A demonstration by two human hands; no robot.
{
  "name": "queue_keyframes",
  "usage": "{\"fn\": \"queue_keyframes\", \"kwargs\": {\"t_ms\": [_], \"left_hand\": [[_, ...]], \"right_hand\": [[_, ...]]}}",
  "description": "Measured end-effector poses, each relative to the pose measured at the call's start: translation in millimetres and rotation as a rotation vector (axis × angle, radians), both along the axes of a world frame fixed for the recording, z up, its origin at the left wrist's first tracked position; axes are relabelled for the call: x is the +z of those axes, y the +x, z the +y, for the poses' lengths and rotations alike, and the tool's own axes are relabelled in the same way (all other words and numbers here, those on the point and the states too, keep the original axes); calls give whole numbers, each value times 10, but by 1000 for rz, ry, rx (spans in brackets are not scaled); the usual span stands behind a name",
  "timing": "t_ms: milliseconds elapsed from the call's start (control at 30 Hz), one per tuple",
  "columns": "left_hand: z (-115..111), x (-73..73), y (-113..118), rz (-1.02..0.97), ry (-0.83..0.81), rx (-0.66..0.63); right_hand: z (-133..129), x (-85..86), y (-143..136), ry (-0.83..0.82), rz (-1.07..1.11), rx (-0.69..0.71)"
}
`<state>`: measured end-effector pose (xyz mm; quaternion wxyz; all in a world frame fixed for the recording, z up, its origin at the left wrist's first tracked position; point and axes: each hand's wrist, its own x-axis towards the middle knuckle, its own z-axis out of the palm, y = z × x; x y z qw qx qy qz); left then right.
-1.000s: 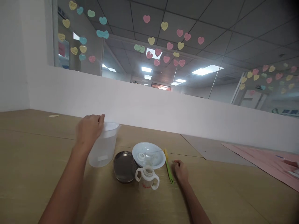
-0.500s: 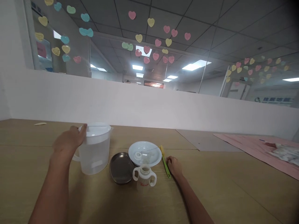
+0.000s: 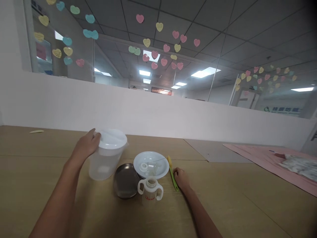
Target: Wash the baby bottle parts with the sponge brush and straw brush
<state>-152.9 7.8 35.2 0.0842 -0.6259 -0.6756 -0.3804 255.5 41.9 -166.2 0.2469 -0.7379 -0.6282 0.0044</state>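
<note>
My left hand [image 3: 88,142] is closed on the handle side of a translucent white lidded plastic pitcher [image 3: 104,163], its thumb up by the lid. The pitcher leans to the right. My right hand [image 3: 182,178] rests on the table with its fingers curled in, just right of a green-handled bottle brush [image 3: 174,181] with a yellow head. Between my hands stands a clear baby bottle [image 3: 150,191] with two white handles and an uncovered mouth. Behind it, a white bowl [image 3: 162,173] holds a white ring and clear parts. A dark metal tray [image 3: 126,181] lies left of the bottle.
A pink cloth [image 3: 257,153] with a pale patterned bundle [image 3: 299,167] lies at the far right. A thin yellowish piece [image 3: 37,131] lies at the back left. Behind the table [image 3: 235,205] rises a white wall [image 3: 158,112] below glass dotted with heart-shaped notes.
The pitcher has tipped to the right, its lid end moving toward the bowl, with my left hand moving along. My right hand stays beside the brush. The whole view has shifted slightly.
</note>
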Motion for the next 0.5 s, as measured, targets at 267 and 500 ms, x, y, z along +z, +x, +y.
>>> {"fn": "queue_keyframes", "kwargs": {"t_ms": [267,500], "left_hand": [[-160,20,831,201,50,-225],[-141,-49,952,3,281,-309]], "right_hand": [[1,7,2,-11,-23,-1],[5,-10,3,-2,-45,11]]}}
